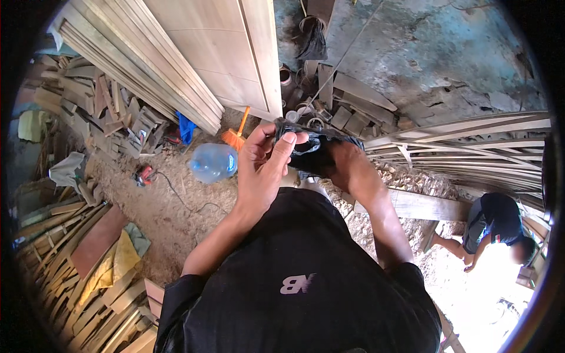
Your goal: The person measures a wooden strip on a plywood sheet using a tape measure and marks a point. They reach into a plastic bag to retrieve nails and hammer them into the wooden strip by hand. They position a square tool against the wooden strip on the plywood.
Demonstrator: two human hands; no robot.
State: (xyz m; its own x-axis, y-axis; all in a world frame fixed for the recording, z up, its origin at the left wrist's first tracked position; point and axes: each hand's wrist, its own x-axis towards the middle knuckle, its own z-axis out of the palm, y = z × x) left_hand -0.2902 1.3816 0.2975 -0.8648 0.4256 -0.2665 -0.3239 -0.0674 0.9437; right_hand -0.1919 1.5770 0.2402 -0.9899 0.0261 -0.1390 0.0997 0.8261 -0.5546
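A crumpled black plastic bag (315, 157) is spread between my two hands in front of my chest. My left hand (266, 156) is closed on its gathered left edge, with the thumb pressed over the dark plastic. My right hand (356, 170) is at the right side of the bag and seems to reach into it. Dark plastic and shadow hide the right fingers, so their grip does not show. Whatever the bag may contain cannot be made out.
A large clear bluish plastic bottle (213, 163) and an orange broom (234, 138) are ahead to the left. A red corded power tool (144, 175) lies on the dirt floor. Wooden panels (220, 53) lean ahead; scrap wood is piled left. Another person (497, 223) bends at the right.
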